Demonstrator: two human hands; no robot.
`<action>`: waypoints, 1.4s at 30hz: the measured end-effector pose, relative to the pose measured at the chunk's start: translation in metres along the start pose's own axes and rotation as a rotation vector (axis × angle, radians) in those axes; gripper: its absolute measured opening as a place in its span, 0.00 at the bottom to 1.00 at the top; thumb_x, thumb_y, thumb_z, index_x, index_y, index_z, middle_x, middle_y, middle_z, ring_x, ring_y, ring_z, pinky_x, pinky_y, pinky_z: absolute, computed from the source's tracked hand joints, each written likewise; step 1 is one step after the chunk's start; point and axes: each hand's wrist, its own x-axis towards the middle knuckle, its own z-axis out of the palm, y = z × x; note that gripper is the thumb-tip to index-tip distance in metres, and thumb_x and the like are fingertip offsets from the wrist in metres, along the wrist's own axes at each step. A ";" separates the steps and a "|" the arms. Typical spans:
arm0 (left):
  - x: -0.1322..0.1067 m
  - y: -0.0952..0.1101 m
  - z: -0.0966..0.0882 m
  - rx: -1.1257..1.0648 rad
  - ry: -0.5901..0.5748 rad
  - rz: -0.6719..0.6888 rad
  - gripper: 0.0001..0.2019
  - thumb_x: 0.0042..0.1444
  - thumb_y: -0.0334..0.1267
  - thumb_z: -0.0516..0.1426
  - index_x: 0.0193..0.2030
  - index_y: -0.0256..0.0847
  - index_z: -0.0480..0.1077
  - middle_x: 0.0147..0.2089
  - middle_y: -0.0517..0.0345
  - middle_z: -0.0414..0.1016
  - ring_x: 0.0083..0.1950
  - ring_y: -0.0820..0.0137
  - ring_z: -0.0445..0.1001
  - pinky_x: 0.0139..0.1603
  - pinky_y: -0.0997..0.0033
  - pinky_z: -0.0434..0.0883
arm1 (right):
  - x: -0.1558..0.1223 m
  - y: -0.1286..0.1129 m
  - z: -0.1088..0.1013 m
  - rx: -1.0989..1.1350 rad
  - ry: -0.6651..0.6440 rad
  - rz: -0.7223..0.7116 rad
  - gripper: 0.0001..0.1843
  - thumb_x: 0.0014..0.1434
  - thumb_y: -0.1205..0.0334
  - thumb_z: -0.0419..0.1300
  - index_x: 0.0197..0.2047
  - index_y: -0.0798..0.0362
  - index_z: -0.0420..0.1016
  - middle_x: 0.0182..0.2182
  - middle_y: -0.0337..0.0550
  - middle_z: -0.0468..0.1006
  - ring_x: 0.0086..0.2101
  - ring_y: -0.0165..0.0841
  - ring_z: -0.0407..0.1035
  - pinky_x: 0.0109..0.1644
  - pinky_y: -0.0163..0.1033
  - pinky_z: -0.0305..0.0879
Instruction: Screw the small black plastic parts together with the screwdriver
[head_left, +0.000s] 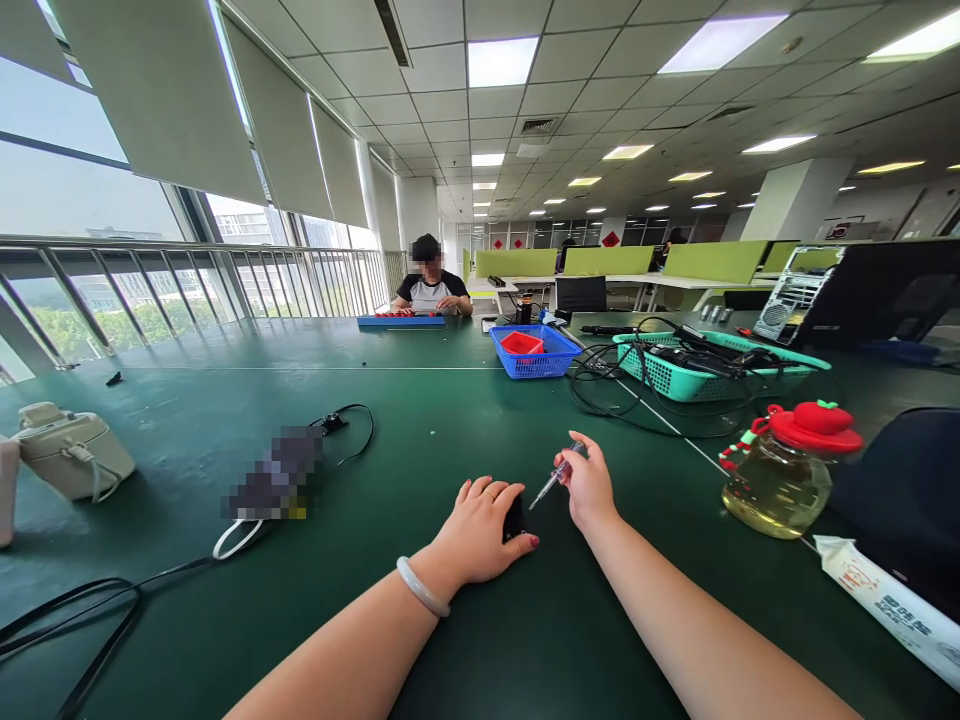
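My left hand (480, 530) lies on the green table (420, 420), its fingers closed over a small black object (514, 520) that it pins down. A pale bangle circles that wrist. My right hand (586, 482) pinches a small clear-handled screwdriver (553, 477), tilted so its tip points down at the black object. Both forearms reach in from the bottom edge.
A blue basket (537, 352) with a red box and a teal basket (679, 368) of black cables stand behind. A jar with a red lid (787, 465) is at right, a beige pouch (71, 452) at left. Another person (430, 285) sits at the far end.
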 end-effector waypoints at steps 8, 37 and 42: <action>0.001 -0.001 -0.002 0.032 0.035 -0.007 0.32 0.57 0.55 0.56 0.67 0.48 0.59 0.66 0.50 0.65 0.70 0.52 0.54 0.69 0.45 0.54 | -0.002 -0.001 0.001 -0.058 -0.091 0.106 0.27 0.39 0.57 0.61 0.46 0.49 0.67 0.19 0.30 0.71 0.19 0.27 0.59 0.26 0.34 0.57; 0.002 0.000 -0.006 0.017 0.082 -0.029 0.14 0.52 0.43 0.59 0.46 0.45 0.68 0.53 0.52 0.73 0.61 0.58 0.66 0.64 0.51 0.59 | -0.004 0.003 0.003 -0.167 -0.287 0.121 0.27 0.42 0.57 0.61 0.48 0.52 0.68 0.19 0.30 0.70 0.19 0.28 0.60 0.27 0.36 0.57; -0.001 0.002 -0.009 0.055 0.074 -0.038 0.19 0.55 0.44 0.57 0.53 0.46 0.68 0.56 0.52 0.73 0.61 0.58 0.66 0.62 0.52 0.62 | -0.005 0.002 0.001 -0.154 -0.294 0.128 0.27 0.41 0.57 0.61 0.48 0.51 0.68 0.19 0.30 0.70 0.19 0.28 0.60 0.27 0.36 0.57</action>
